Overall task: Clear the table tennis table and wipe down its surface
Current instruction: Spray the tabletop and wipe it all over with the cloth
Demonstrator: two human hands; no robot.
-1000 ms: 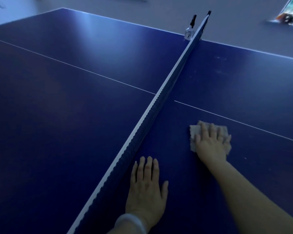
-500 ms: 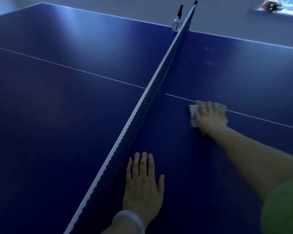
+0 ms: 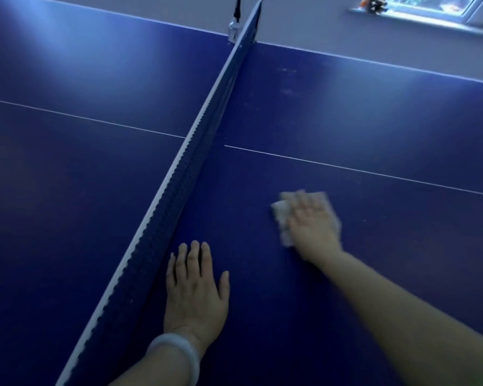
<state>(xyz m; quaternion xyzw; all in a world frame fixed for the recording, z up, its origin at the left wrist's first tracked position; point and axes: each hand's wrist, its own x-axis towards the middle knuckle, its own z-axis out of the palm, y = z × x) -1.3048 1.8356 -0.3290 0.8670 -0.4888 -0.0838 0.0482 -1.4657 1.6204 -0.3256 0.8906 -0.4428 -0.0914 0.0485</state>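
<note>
Here the right hand (image 3: 314, 222) lies flat on a pale cloth (image 3: 283, 218), fingers straight and pressing it to the blue table (image 3: 374, 121); both are blurred, so whether the thumb tucks under the cloth I cannot tell. The cloth sits just short of the white centre line (image 3: 360, 169). The left hand (image 3: 195, 291) rests palm-down, fingers spread, just beside the net (image 3: 179, 185), a pale bracelet (image 3: 176, 349) at its wrist.

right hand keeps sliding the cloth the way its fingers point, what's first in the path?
The right hand, flat on the cloth, points up and slightly left across the table top. First in its path is only the white centre line, painted flat. Beyond that the surface looks free to the far edge; the net seems to stay off to the left.
</note>
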